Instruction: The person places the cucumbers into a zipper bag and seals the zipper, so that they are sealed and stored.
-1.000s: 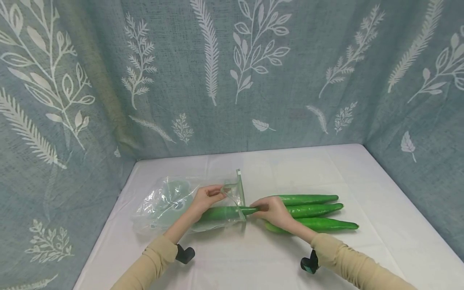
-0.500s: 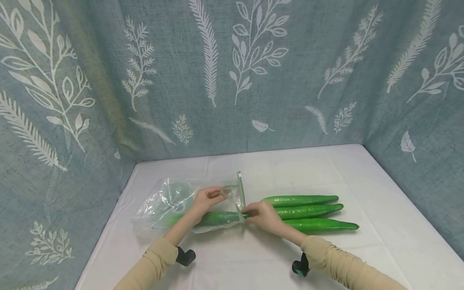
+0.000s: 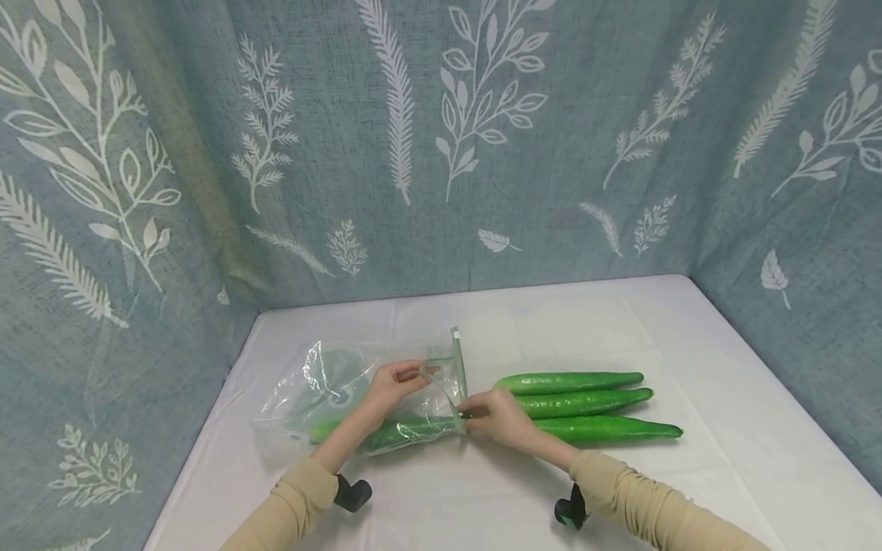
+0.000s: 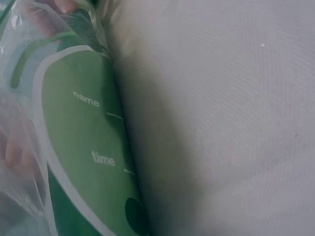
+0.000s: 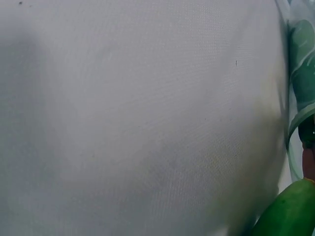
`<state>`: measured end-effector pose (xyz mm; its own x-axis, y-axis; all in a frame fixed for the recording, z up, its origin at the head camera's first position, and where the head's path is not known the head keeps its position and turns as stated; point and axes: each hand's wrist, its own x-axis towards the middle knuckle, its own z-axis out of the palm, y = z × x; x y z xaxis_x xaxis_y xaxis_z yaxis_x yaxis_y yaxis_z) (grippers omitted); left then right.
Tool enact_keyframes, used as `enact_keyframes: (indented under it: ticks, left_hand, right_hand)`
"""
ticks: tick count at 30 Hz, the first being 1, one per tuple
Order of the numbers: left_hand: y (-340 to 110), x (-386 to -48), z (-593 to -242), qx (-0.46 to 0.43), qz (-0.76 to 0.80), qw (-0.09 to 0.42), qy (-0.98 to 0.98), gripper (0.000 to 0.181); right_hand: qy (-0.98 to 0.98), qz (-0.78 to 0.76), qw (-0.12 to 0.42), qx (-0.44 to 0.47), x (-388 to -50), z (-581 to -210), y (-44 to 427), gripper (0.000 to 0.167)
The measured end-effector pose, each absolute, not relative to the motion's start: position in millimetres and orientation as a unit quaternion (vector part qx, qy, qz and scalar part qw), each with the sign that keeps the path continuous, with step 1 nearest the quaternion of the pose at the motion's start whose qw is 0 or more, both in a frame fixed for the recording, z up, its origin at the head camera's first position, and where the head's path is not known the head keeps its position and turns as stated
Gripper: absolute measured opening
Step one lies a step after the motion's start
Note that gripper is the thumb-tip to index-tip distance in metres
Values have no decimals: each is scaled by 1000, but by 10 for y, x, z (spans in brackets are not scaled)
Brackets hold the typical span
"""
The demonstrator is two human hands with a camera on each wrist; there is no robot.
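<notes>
A clear zip bag [image 3: 320, 363] with a printed label lies on its side, its mouth toward the right. My left hand [image 3: 393, 389] pinches the upper edge of the mouth and holds it apart. Inside, along the near side, lies a long green cucumber [image 3: 406, 434], partly behind my left forearm. My right hand [image 3: 498, 417] pinches the cucumber's thin end at the mouth. In the left wrist view the label [image 4: 83, 128] reads "name" and "time" over the cucumber. A right fingertip [image 5: 308, 162] shows beside the cucumber's dark end in the right wrist view.
Three more cucumbers lie side by side right of the bag: a far one [image 3: 572, 381], a middle one [image 3: 592, 401] and a near one [image 3: 613, 429]. All are on a white-covered table [image 3: 689, 337]. A blue-green leaf-patterned curtain [image 3: 427, 229] surrounds the table's back and sides.
My right hand has moved left to the bag's mouth, sliding the cucumber deeper into the bag. The cucumber has also shifted nearer the bag's front edge. My left hand keeps its hold.
</notes>
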<state>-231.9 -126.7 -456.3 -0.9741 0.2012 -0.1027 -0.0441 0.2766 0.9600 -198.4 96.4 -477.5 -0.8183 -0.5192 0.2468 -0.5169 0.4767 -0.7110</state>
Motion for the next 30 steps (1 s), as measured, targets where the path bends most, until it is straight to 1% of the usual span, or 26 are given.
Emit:
enact_keyframes:
  ticks: [5, 15, 19, 24, 30]
  left_hand:
    - [-1268, -2319, -4567, 49, 604, 105, 788, 36]
    - [-1271, -2316, -4574, 51, 608, 112, 785, 36]
    - [-1274, -2321, -4580, 55, 611, 115, 782, 37]
    - [-1261, -2317, -4579, 45, 609, 112, 784, 35]
    - [-1247, -2319, -4582, 24, 598, 104, 794, 35]
  right_hand:
    - [852, -427, 11, -302, -1990, -4769, 990, 21]
    - [862, -412, 4, -296, -1986, -4706, 1040, 27]
    - [862, -413, 13, -294, -1974, -4652, 1056, 30]
    - [860, -422, 22, -286, -1974, -4615, 1087, 29]
    - [856, -440, 55, -266, -1979, -4594, 1159, 29]
